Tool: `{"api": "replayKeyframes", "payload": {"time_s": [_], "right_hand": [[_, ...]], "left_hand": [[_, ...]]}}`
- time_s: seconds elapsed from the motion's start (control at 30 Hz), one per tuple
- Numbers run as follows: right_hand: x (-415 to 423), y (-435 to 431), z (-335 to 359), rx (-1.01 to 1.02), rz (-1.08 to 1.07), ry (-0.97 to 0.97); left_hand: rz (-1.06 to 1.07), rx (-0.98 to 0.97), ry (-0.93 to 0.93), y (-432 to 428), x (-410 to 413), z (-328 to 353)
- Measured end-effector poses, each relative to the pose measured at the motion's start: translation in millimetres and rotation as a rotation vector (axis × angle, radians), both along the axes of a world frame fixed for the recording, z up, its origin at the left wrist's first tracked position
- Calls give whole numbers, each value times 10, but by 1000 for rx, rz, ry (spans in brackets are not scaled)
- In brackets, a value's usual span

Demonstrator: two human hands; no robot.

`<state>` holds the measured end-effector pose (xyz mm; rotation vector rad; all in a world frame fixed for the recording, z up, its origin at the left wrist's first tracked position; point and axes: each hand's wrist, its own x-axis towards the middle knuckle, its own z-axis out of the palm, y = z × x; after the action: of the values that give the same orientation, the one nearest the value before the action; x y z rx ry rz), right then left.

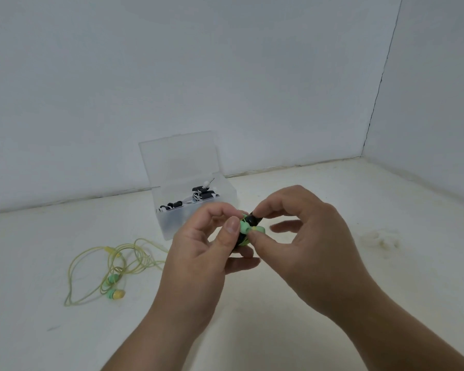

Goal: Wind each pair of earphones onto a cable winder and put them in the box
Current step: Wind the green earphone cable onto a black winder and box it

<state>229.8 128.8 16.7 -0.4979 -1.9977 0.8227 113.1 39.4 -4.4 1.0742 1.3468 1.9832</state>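
Both hands pinch a black cable winder (249,231) wrapped with green earphones (245,228), left hand (198,247) and right hand (306,236) hiding most of it. Behind stands the open clear box (225,194); loose yellow earphones (113,271) lie left on the table (332,344).

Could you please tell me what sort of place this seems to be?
Probably a makeshift recording booth, not a lived-in room: plain white wall panels meet at a seamed corner above a scuffed white surface, which bears a clear box and loose yellow earphones.
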Motion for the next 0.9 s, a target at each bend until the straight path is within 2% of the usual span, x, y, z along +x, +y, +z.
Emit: {"api": "replayKeyframes", "payload": {"time_s": [0.17,0.3,0.53,0.8,0.9], "right_hand": [[10,22,7,-126,74,52],[35,79,9,-184,107,52],[52,131,0,-182,206,37],[13,114,-46,-258,181,44],[26,133,-33,-194,187,5]], "left_hand": [[9,38,122,-23,-20,37],[-59,37,136,-45,-39,45],[-49,65,144,-33,-56,32],[5,80,192,-33,-39,-1],[-5,75,171,-36,-39,4]]}}
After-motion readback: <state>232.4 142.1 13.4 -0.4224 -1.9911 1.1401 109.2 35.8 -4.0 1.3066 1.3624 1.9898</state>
